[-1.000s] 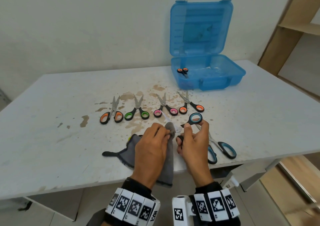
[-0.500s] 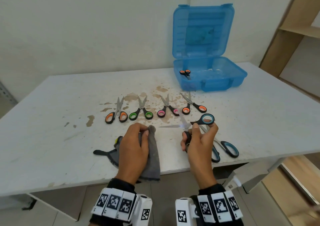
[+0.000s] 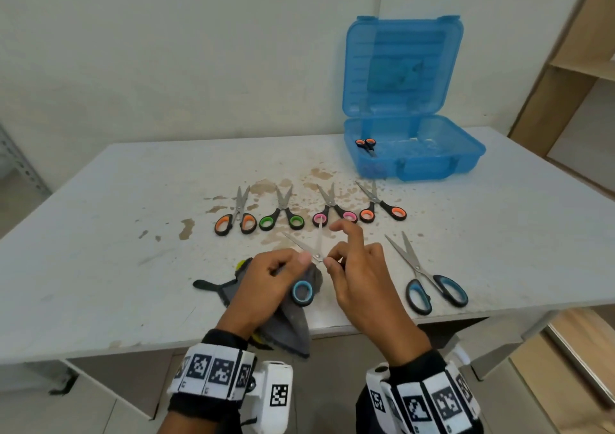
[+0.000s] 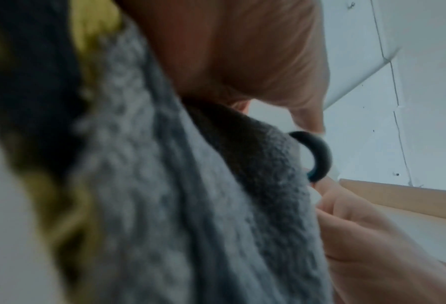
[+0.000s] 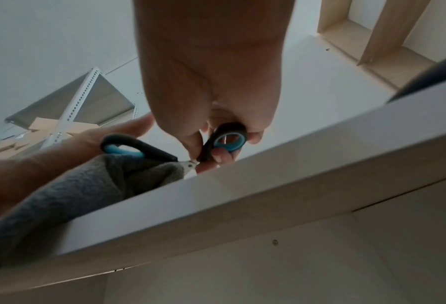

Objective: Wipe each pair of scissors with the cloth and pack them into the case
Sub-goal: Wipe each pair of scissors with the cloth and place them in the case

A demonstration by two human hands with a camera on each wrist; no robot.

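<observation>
Near edge of desk [image 3: 100, 300]: both hands work one pair of blue-handled scissors [image 3: 307, 267], held just above the surface, blades splayed open and pointing away from the person.

Left hand [image 3: 263, 287]: fingers curled round the grey cloth [image 3: 293, 327] and pinching the scissors near the pivot. The cloth hangs over the desk edge. One blue handle ring shows just below the thumb.

Right hand [image 3: 361, 284]: in the right wrist view its fingers [image 5: 223, 157] are clamped on the other handle ring; index finger lifted, free.

Risks, as judged from here:
- Blades are open with bare fingertips beside the pivot. A slip of either hand could nick a thumb, or the blades could close on a finger.
- Each hand holds only a small part of the scissors. If one lets go during a regrip, the pair may swing or drop past the desk edge to the floor.
- Much of the cloth hangs off the edge; if the grip slackens, it could slide off.

Just right: a second blue-handled pair [image 3: 429, 280] lies open on the desk, close to the front edge. A sleeve or wrist sweeping past could knock it off.

Mid-desk: four smaller pairs in a row [image 3: 309, 212], handles orange, green, pink, orange, lying among brown stains. Blades may pick up grime again if dragged through these.

Far right: blue case [image 3: 416, 164], lid up, one orange-handled pair [image 3: 366, 144] inside. It is a long carry from the hands, and open blades could snag the rim.
</observation>
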